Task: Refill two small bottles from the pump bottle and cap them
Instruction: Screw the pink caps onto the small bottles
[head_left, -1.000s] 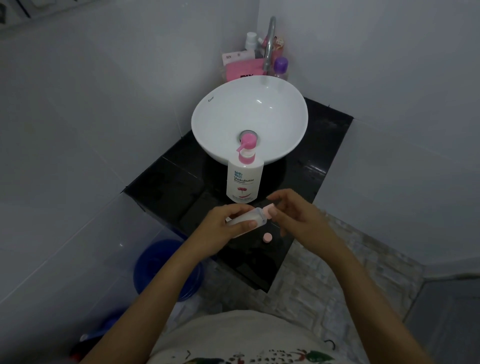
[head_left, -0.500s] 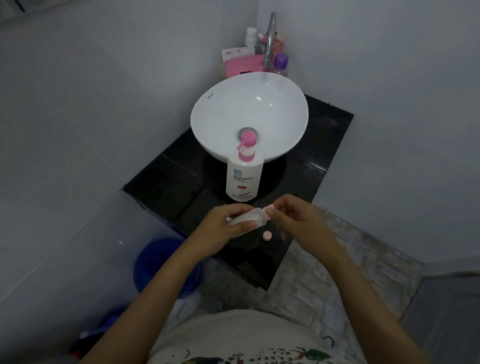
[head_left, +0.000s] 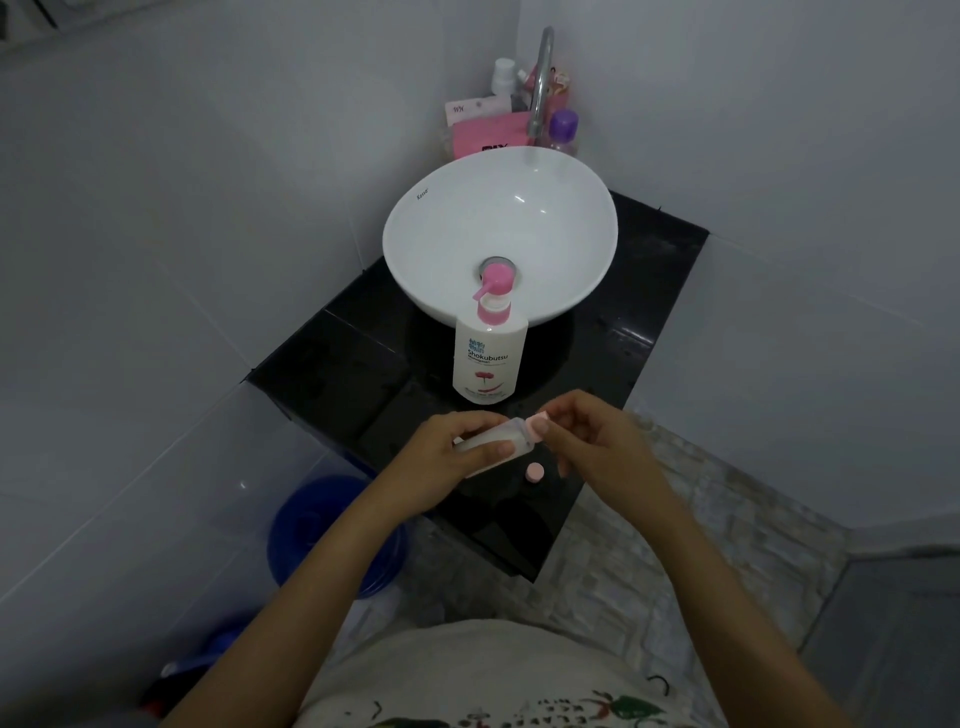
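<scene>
Small bottle (head_left: 498, 439) gripped sideways in left hand (head_left: 452, 457), right hand (head_left: 592, 441) pinching its pink cap (head_left: 537, 418)

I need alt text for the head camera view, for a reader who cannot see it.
Over a black counter, the left hand holds a small translucent bottle on its side while the right hand grips its pink cap. A loose pink cap lies on the counter; behind stand a white pump bottle and white round basin.

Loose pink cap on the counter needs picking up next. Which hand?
Right, probably. The loose pink cap lies on the black counter just beneath the right hand, whose fingers only pinch the cap end of the small bottle. The left hand wraps that bottle's body.
</scene>
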